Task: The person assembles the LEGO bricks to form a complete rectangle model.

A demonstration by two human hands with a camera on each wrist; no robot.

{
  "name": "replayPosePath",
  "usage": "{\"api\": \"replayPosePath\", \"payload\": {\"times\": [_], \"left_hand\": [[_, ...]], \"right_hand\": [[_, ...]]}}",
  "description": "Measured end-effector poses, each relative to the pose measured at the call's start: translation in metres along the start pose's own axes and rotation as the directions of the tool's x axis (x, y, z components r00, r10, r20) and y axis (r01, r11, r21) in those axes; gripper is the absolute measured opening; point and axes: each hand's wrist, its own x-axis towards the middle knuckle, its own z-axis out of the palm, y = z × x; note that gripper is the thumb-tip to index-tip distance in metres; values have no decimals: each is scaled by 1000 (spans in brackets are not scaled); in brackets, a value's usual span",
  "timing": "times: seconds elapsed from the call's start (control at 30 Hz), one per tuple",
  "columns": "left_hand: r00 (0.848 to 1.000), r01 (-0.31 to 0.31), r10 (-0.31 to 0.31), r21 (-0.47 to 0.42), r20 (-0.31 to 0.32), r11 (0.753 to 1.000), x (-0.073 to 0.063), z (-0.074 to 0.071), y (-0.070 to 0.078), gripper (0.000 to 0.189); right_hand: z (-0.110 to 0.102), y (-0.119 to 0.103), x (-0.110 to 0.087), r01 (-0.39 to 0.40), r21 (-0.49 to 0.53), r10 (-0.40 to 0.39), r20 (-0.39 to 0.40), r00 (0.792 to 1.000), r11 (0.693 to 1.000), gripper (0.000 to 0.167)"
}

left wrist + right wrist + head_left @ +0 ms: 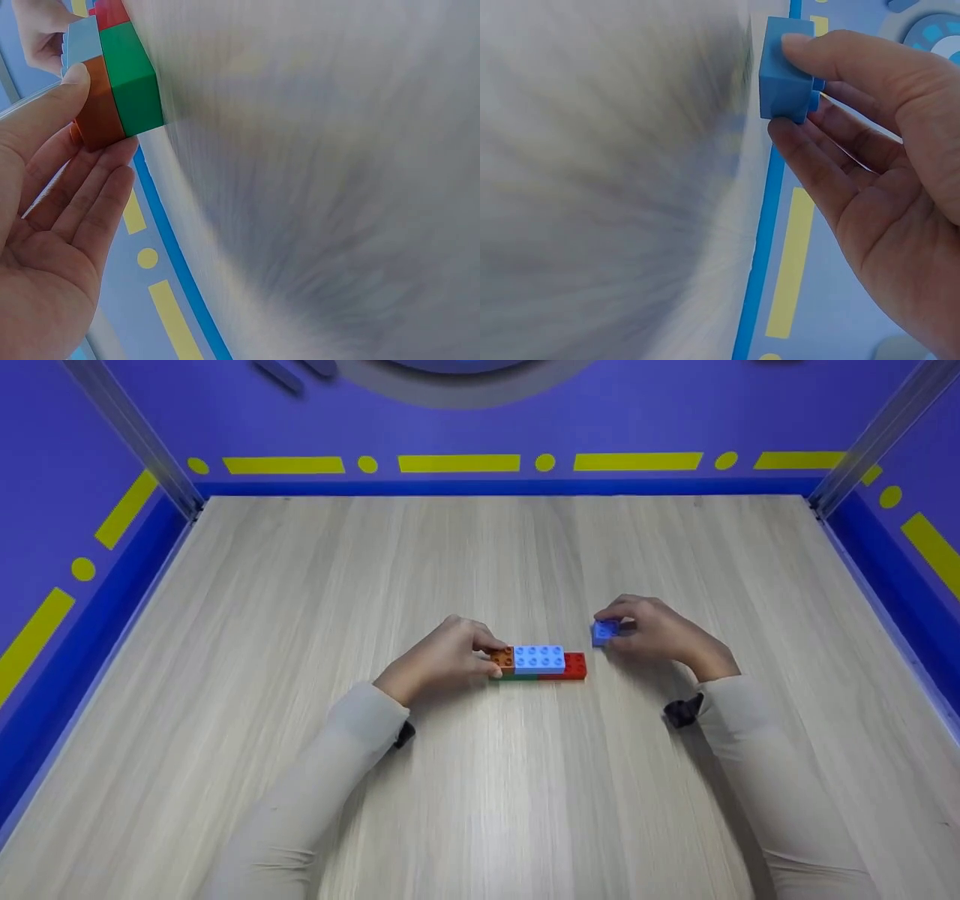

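A low two-layer stack of toy bricks lies near the middle of the table. Its lower layer has a green brick (133, 81) on the left and a red brick (576, 665) on the right. On top sit an orange-brown brick (103, 105) and a light blue brick (538, 659), with the red brick's right end bare. My left hand (448, 651) pinches the orange-brown brick at the stack's left end, thumb on its near side. To the right of the stack, my right hand (656, 631) pinches a small blue brick (784, 71) between thumb and fingers, studs facing the palm.
The wood-grain table (480, 780) is enclosed by a blue back wall (465, 435) and side walls with yellow dashes and dots. Metal corner posts (135, 431) stand at the back. Each wrist wears a dark device (684, 711) below the sleeve cuff.
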Motion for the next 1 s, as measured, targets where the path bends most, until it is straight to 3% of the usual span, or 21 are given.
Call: {"api": "replayPosePath", "payload": {"times": [0.33,0.7,1.0], "left_hand": [[998,-52,52,-30,-26,998,-1,-1,-1,37],[999,-51,50,-27,-19,998,0,0,-1,39],[998,-58,57,-27,-16,998,0,-1,0,40]], "right_hand": [[-3,-5,0,35,-8,-35,-5,999,999,40],[-1,-6,-2,104,42,-104,4,995,994,39],[-2,-13,-4,128,26,-129,14,992,991,40]]}}
